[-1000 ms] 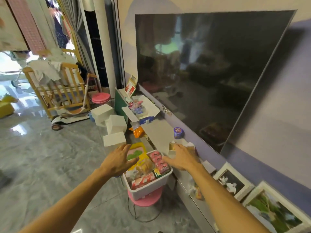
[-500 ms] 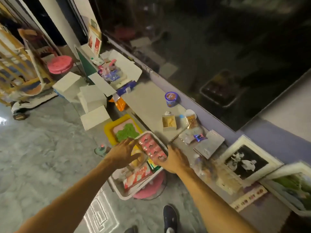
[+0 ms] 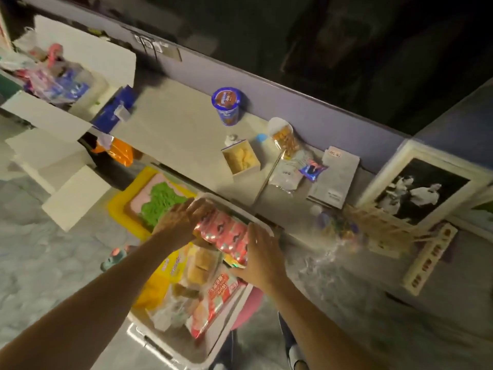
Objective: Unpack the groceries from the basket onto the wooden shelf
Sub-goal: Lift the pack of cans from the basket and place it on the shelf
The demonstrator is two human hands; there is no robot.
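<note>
A white basket (image 3: 170, 351) full of groceries sits on a pink stool below the pale shelf (image 3: 176, 129). At its far end lies a long red multi-pack of snacks (image 3: 224, 232). My left hand (image 3: 184, 217) grips the pack's far end and my right hand (image 3: 262, 259) presses on its near end. Below the pack lie a yellow bread bag (image 3: 186, 271) and a red-and-white packet (image 3: 213, 297). On the shelf stand a blue cup (image 3: 226, 105), a small open box of chips (image 3: 241, 158) and a clear snack bag (image 3: 286, 153).
An open white carton (image 3: 66, 76) with packets sits at the shelf's left end. White boxes (image 3: 74, 196) and a yellow tray (image 3: 149, 198) are on the floor. Framed pictures (image 3: 418, 188), a grey booklet (image 3: 336, 177) and a wooden rack (image 3: 386, 231) crowd the right side.
The view has tilted down and closer to the basket. Both hands have closed in on the two ends of the red multi-pack.
</note>
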